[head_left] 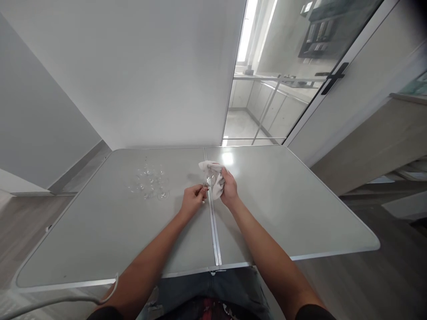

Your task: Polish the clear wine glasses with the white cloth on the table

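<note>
My left hand [192, 198] is closed, with thumb and fingertips pinching one end of a small clear glass [210, 178] above the table's middle seam. A white cloth [218, 186] is bunched in my right hand [229, 188], its fingers curled around it. The cloth lies against the far side and right side of the glass, partly covering it. The glass's exact shape is hard to make out through the shine and the cloth. To the left, several clear glass pieces [151, 181] stand grouped on the table; their outlines are faint.
The pale folding table [283, 200] has a metal rim and a metal seam [214, 235] down its middle. A white wall [160, 80] rises behind it. A glazed door with a black handle [335, 78] stands at the right. A grey cable [63, 301] runs at the lower left.
</note>
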A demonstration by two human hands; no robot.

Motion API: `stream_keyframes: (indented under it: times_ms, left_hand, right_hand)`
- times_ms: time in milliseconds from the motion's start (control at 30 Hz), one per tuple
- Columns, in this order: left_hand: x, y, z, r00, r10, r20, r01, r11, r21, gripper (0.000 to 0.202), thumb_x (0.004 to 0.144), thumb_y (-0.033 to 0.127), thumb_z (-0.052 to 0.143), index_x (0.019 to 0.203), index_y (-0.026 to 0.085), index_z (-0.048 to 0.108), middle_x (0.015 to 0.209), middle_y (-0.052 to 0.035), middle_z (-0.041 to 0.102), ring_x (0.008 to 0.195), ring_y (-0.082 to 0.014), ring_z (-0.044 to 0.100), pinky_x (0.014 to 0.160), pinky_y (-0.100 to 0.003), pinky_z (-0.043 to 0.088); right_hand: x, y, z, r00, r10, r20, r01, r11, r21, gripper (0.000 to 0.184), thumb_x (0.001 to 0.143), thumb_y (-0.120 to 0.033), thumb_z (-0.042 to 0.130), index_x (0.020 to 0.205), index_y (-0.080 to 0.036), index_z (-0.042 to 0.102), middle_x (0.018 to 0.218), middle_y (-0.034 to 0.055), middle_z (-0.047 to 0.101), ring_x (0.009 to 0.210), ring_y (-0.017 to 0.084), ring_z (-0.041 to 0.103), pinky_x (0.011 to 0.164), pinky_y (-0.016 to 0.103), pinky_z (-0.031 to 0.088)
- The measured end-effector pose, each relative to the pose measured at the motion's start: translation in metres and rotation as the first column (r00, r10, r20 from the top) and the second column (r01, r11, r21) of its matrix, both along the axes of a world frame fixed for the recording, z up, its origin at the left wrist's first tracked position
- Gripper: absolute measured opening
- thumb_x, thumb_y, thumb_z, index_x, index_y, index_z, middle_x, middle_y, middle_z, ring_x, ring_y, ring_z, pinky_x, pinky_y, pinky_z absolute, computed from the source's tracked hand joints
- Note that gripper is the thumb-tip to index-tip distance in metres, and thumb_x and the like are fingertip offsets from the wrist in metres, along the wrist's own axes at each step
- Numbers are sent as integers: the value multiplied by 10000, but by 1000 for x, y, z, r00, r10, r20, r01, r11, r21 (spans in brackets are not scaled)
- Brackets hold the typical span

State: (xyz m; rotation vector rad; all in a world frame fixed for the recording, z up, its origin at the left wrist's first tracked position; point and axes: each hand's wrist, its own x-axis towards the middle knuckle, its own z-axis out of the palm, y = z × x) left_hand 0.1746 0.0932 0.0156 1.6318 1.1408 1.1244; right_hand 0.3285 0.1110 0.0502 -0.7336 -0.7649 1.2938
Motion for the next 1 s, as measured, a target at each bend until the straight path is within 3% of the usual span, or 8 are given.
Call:
stream_keyframes:
  times_ms: [100,233,333,433,567,700,867,1000]
  left_hand:
    - [5,1,-3,992,-11,126,18,998,-58,435,919,502,577,660,157,637,624,-12,615,581,-130,544,586,-236,411]
    - [8,2,-2,980,71,184,-67,997,-27,464,926,547,551,680,160,624,636,4,581,587,-127,492,571,-236,387]
    - [4,4,-1,976,199,90,-206,976,67,458,943,494,537,628,167,591,599,10,547,583,-129,460,568,-238,358]
    - [-4,6,0,967,251,40,-254,961,112,375,953,422,527,700,170,644,670,-6,625,630,-145,521,606,-243,387]
    - [-10,5,0,973,231,6,-229,964,134,291,924,378,568,790,177,731,701,-10,685,635,-159,566,621,-255,407]
    - [-11,2,4,958,286,-34,-272,937,217,226,900,321,585,835,189,756,744,-24,724,654,-173,602,661,-274,437]
    - [-11,1,10,972,222,-73,-194,941,277,242,969,312,486,921,199,695,806,-39,692,702,-163,595,702,-273,455]
    - [-12,3,11,907,390,161,-415,892,178,297,969,433,555,1160,214,616,1087,-88,673,926,-178,632,817,-282,496]
  right_hand:
    - [-10,-2,-7,996,-60,-63,59,998,-17,373,867,-538,637,1112,-258,663,997,10,701,825,154,640,709,253,527]
    - [-21,-7,-17,992,-97,80,100,995,-28,368,852,-510,677,1152,-303,626,948,-25,687,791,130,634,686,216,513]
    - [-27,-11,-21,990,5,141,-6,1000,3,424,870,-596,638,1142,-271,659,927,3,698,865,158,651,740,244,533]
    - [-26,-11,-19,976,158,149,-168,984,60,550,909,-694,497,1095,-221,708,934,57,717,971,222,659,842,334,546]
    - [-19,-10,-12,904,148,400,-212,970,120,470,843,-501,700,1237,-247,669,1063,28,721,1064,227,633,978,348,485]
    - [-15,-8,-11,842,117,527,-243,954,176,448,851,-377,716,1269,-237,641,1105,22,711,985,192,638,911,298,477]
    - [-16,-4,-17,870,158,467,-204,978,50,273,818,-415,748,977,-200,694,856,-5,681,790,152,587,721,236,462]
    - [-11,-4,-18,940,307,147,-286,946,-152,308,804,-475,745,874,-180,689,770,-4,670,676,138,570,639,234,448]
